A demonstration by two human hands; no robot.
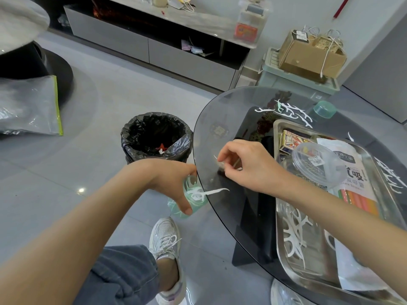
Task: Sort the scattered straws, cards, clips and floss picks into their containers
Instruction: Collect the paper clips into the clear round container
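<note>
Between the right hand's [248,165] fingertips [221,159] lie floss picks [237,163]

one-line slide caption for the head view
Left hand holds a green jar of floss picks beside the glass table; right hand pinches loose picks on it.

Mint-green jar [191,205], white floss picks [294,235] — black bin liner [134,137], silver tray [284,256]

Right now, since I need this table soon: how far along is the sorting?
Roughly midway. Straw pack, card box and clear lidded tub already sit in the tray. Left hand holds the green jar, floss picks inside; right hand pinches more off the glass table. Loose picks lie at the far rim, right rim and in the tray.
</note>
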